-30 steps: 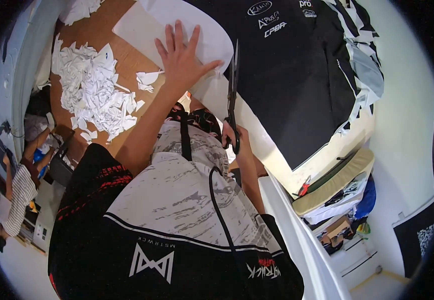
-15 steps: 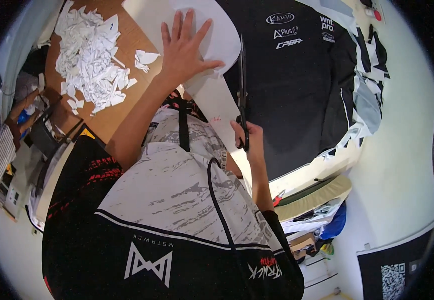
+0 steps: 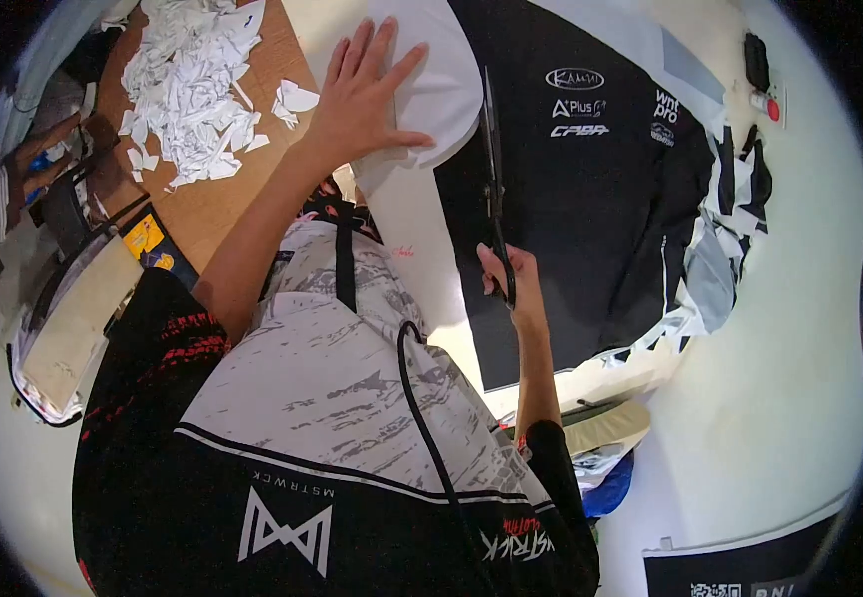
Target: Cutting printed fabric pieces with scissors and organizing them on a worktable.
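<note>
My left hand lies flat with fingers spread on a white, round-edged piece of fabric. My right hand grips the handles of long black scissors, whose blades point away from me and look closed. The blades lie over a black fabric panel with white printed logos, just right of the white piece's curved edge. Whether any cloth lies between the blades cannot be told.
A heap of white scraps covers part of the brown board at the left. More grey and white offcuts fringe the panel's right side. A cushioned seat stands near the table's front edge. At the far left stands a dark chair.
The view has shifted, so the black panel and its logos appear lower. My right hand and the scissors show slightly farther right. The left hand stays spread on the white fabric.
</note>
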Tool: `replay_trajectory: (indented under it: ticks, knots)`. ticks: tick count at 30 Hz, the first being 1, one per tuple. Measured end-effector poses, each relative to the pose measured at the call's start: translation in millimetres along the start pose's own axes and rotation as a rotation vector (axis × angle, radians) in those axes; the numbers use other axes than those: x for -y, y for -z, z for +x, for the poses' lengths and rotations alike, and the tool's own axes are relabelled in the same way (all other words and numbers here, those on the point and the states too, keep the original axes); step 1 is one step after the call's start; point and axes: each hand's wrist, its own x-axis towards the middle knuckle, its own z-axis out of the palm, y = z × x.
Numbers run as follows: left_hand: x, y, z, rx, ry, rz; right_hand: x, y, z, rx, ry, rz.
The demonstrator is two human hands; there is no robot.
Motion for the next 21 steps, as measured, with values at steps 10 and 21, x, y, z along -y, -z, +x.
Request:
replay_trajectory:
  ticks: [10,21]
  knots:
    - [3,6,1,0.079,0.019,-0.045,37,25,16,0.033,0.012,-0.131]
    - [-10,16,3,0.161,0.077,-0.097,72,43,40,0.11,-0.026,-0.17]
